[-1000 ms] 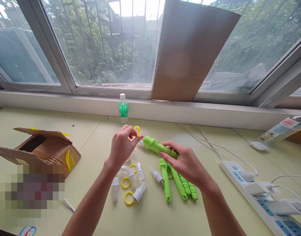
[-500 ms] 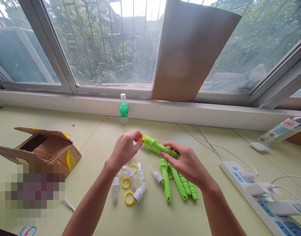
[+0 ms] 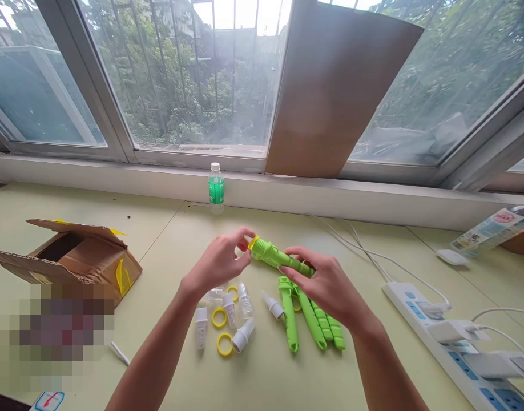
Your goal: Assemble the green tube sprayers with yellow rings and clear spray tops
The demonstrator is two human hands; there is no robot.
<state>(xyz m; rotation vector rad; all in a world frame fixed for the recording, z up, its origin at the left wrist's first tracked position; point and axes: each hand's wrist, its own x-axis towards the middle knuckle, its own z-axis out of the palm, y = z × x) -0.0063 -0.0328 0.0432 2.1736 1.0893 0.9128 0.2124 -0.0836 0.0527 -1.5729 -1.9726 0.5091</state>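
Note:
My right hand [image 3: 326, 285] grips a bright green plastic flashlight body [image 3: 275, 257] above the table, its wide head pointing left. My left hand [image 3: 221, 261] pinches a yellow ring [image 3: 252, 242] against that head's rim. Below the hands lie several more green bodies [image 3: 313, 317], several yellow rings [image 3: 224, 345] and small clear and white bulb parts [image 3: 242, 335] on the pale green table [image 3: 262, 371].
An open cardboard box [image 3: 80, 254] sits at the left. A small bottle with a green label [image 3: 216, 188] stands by the window sill. A white power strip [image 3: 459, 348] with plugs and cables lies at the right, beside a white mouse [image 3: 451, 257] and a leaning cardboard sheet [image 3: 334, 91].
My left hand has brought the yellow ring down and right from mid-air onto the head of the green body. My right hand has held the body almost still.

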